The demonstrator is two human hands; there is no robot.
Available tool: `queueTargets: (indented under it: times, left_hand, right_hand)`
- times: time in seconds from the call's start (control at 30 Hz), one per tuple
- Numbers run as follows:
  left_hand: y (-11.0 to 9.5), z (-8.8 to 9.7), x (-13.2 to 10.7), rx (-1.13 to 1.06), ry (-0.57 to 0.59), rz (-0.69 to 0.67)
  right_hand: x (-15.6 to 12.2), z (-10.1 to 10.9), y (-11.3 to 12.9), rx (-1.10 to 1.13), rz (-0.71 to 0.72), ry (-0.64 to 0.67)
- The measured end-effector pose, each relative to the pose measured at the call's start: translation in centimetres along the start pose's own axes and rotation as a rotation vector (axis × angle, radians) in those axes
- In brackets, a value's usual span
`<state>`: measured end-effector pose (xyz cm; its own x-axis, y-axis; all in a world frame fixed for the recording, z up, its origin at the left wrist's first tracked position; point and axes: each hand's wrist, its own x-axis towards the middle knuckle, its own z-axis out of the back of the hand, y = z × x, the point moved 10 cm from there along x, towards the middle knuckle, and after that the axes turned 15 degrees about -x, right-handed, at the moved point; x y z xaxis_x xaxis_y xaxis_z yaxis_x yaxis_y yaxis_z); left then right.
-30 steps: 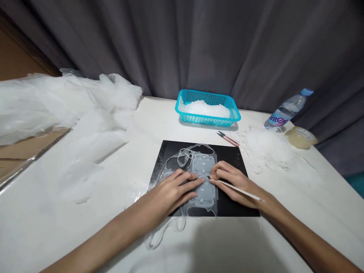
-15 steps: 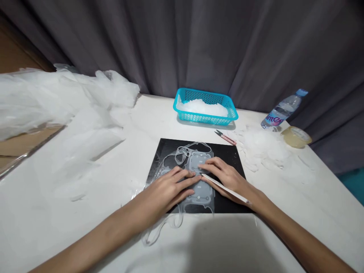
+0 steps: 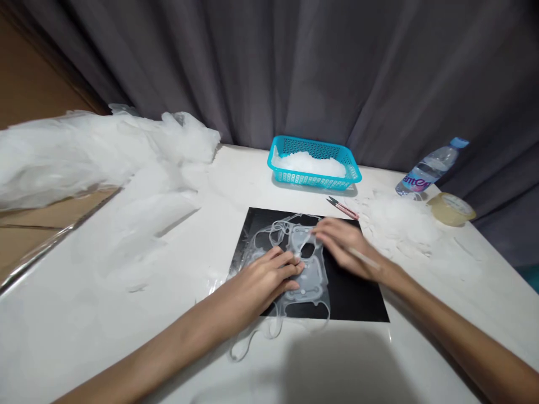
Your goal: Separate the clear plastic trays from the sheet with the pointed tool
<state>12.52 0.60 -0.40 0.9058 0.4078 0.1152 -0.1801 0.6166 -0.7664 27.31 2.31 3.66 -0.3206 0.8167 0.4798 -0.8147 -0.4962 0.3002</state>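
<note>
A translucent grey moulded sheet (image 3: 314, 275) with thin stringy edges lies on a black mat (image 3: 353, 297). My left hand (image 3: 273, 275) rests flat on its left part, fingers stretched out. At the sheet's upper right, my right hand (image 3: 341, 244) is closed, its fingertips pinching a lifted flap of the sheet. A slim white pen-like tool (image 3: 362, 257) lies across that same hand, its tip not in view. Black mat shows through a gap in the sheet between the hands. Loose translucent strips trail past the mat's front edge.
Beyond the mat stands a turquoise basket (image 3: 314, 180) holding white translucent pieces. Small pink-handled snips (image 3: 343, 207) lie near a pile of scraps (image 3: 400, 221). A water bottle (image 3: 432, 168) and a tape roll (image 3: 451, 209) are at right; plastic sheeting (image 3: 138, 146) is heaped left.
My right hand has moved up and away from the left hand, pulling up a flap of the sheet and opening a gap. The left hand stays pressed down; the view has shifted slightly.
</note>
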Motion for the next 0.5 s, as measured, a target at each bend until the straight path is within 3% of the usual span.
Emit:
queueTargets:
  times: [0.1, 0.17, 0.33, 0.43, 0.5]
  left_hand:
    - [0.2, 0.1, -0.1, -0.033, 0.004, 0.016]
    - [0.3, 0.5, -0.2, -0.050, -0.006, 0.018]
    - [1.1, 1.0, -0.7, -0.227, -0.041, 0.085]
    - [2.6, 2.8, -0.7, -0.396, -0.273, 0.176]
    - [3.0, 4.6, -0.1, -0.379, -0.436, 0.161]
  right_hand:
    - [1.1, 5.7, -7.1, -0.089, -0.404, -0.376]
    - [2.0, 7.0, -8.4, -0.103, -0.441, -0.391]
    - [2.7, 5.1, -5.0, 0.069, -0.342, -0.104]
    - [2.7, 2.9, -1.9, 0.239, -0.267, 0.119]
    - [2.9, 1.8, -0.2, 0.341, -0.200, 0.262]
